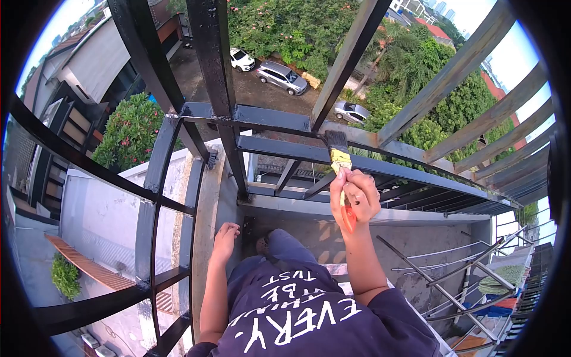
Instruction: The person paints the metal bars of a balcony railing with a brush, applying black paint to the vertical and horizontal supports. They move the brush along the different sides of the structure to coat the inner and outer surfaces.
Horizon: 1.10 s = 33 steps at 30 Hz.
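My right hand (355,196) grips a paintbrush (339,156) with a red handle and a yellow ferrule. Its dark bristles touch a black horizontal bar of the metal railing (279,149). My left hand (225,239) rests flat on the concrete ledge (205,208) beside the railing post, fingers spread, holding nothing. My dark shirt with white lettering fills the bottom of the view.
The railing's left bars look freshly black; the bars at upper right (476,59) are worn and grey. Far below lie a street with parked cars (282,77), trees and rooftops. A metal drying rack (452,268) stands at lower right on the balcony floor.
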### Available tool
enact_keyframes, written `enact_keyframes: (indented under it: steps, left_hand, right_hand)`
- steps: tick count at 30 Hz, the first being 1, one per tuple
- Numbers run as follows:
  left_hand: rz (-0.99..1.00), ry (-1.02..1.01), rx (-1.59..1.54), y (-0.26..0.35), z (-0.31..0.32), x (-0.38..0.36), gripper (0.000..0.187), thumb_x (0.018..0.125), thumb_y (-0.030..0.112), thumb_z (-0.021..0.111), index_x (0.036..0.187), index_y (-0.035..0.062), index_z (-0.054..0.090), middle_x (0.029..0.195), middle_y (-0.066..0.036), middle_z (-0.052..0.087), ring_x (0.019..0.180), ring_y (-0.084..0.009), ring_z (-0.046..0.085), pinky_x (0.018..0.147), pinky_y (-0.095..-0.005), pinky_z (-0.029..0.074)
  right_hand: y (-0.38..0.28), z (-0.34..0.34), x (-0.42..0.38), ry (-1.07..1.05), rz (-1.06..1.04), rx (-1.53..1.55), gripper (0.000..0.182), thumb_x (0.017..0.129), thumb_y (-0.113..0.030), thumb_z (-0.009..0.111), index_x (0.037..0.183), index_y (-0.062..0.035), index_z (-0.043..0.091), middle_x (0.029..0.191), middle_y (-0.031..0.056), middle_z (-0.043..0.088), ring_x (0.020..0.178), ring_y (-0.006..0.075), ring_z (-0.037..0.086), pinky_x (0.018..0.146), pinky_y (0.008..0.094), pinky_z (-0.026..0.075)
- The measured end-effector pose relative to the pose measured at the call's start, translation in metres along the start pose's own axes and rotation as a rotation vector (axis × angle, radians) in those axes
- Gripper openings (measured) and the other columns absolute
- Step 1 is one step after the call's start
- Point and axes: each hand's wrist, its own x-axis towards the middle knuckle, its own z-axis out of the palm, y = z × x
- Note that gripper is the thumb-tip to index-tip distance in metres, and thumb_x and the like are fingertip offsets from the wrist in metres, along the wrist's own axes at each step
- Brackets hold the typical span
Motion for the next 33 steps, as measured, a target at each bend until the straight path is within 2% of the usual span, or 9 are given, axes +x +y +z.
enact_keyframes:
  steps: [4,6,10,15,18,21,24,28,33]
  left_hand:
    - [-0.041,0.013,0.004,-0.006,-0.004,0.001,0.027,0.1,0.02,0.047,0.108,0.0017,0.064,0.107,-0.007,0.066,0.098,-0.0176,0.06,0.092,-0.0321,0.046]
    - [-0.035,0.0,-0.002,-0.006,-0.002,0.0,0.027,0.1,0.02,0.047,0.108,0.0019,0.064,0.108,-0.007,0.066,0.098,-0.0176,0.06,0.092,-0.0318,0.046]
    - [-0.026,-0.023,-0.015,-0.005,-0.001,0.004,0.026,0.1,0.02,0.047,0.108,0.0022,0.064,0.108,-0.007,0.066,0.098,-0.0174,0.059,0.092,-0.0315,0.046]
    - [-0.032,0.004,0.0,-0.003,0.001,0.002,0.028,0.1,0.023,0.051,0.109,0.0005,0.066,0.101,-0.009,0.067,0.093,-0.0173,0.06,0.087,-0.0311,0.047]
    - [-0.001,-0.001,-0.034,-0.009,0.003,0.005,0.029,0.1,0.023,0.052,0.11,-0.0006,0.066,0.098,-0.01,0.068,0.09,-0.0169,0.06,0.085,-0.0305,0.047]
    - [0.011,-0.007,-0.037,-0.008,0.002,0.006,0.029,0.1,0.023,0.052,0.109,-0.0009,0.066,0.099,-0.011,0.068,0.092,-0.017,0.06,0.086,-0.0306,0.047]
    - [0.001,-0.006,-0.036,-0.009,0.001,0.004,0.029,0.1,0.022,0.051,0.11,-0.001,0.066,0.1,-0.011,0.068,0.094,-0.0174,0.061,0.087,-0.031,0.047]
    - [-0.006,-0.019,-0.053,-0.007,0.003,0.004,0.029,0.101,0.022,0.048,0.108,0.0002,0.066,0.102,-0.009,0.066,0.097,-0.0181,0.06,0.09,-0.0321,0.046]
    - [0.0,-0.041,-0.045,-0.006,0.005,0.006,0.029,0.101,0.021,0.047,0.108,-0.0002,0.065,0.104,-0.009,0.066,0.098,-0.0177,0.06,0.09,-0.0319,0.046]
  right_hand:
    - [-0.001,0.007,-0.004,0.082,-0.078,0.1,0.029,0.078,0.013,0.073,0.085,-0.0041,0.05,0.087,0.014,0.066,0.067,0.0283,0.069,0.058,0.0344,0.057]
    - [0.004,0.014,-0.004,0.017,-0.089,0.083,0.03,0.077,0.014,0.073,0.083,-0.0041,0.049,0.085,0.0128,0.064,0.065,0.0268,0.067,0.057,0.0336,0.055]
    - [0.004,0.011,-0.001,0.054,0.093,0.02,0.03,0.077,0.016,0.07,0.079,-0.0039,0.048,0.078,0.0101,0.058,0.064,0.0217,0.057,0.062,0.0334,0.054]
    - [-0.001,0.011,-0.001,0.161,-0.066,0.086,0.028,0.073,0.014,0.071,0.074,-0.0021,0.049,0.079,0.0136,0.061,0.057,0.0261,0.063,0.051,0.0336,0.055]
    - [0.005,0.022,0.002,0.079,-0.12,0.117,0.03,0.073,0.015,0.068,0.072,-0.0032,0.045,0.076,0.012,0.059,0.054,0.0248,0.061,0.05,0.0325,0.055]
    - [0.006,0.014,-0.006,-0.022,-0.012,0.054,0.03,0.078,0.012,0.071,0.081,-0.0058,0.047,0.077,0.0098,0.059,0.061,0.0239,0.063,0.058,0.0344,0.055]
    - [-0.004,0.009,0.002,0.052,0.021,-0.008,0.03,0.077,0.013,0.07,0.081,-0.0058,0.047,0.077,0.0092,0.059,0.061,0.0228,0.062,0.057,0.0332,0.054]
    - [-0.006,0.019,0.011,0.135,-0.12,0.054,0.03,0.076,0.013,0.07,0.08,-0.006,0.048,0.074,0.0083,0.058,0.057,0.0225,0.062,0.051,0.03,0.049]
    - [-0.006,0.022,0.016,-0.018,-0.057,0.096,0.034,0.07,0.017,0.069,0.071,-0.006,0.044,0.068,0.0079,0.054,0.051,0.0227,0.056,0.046,0.0304,0.045]
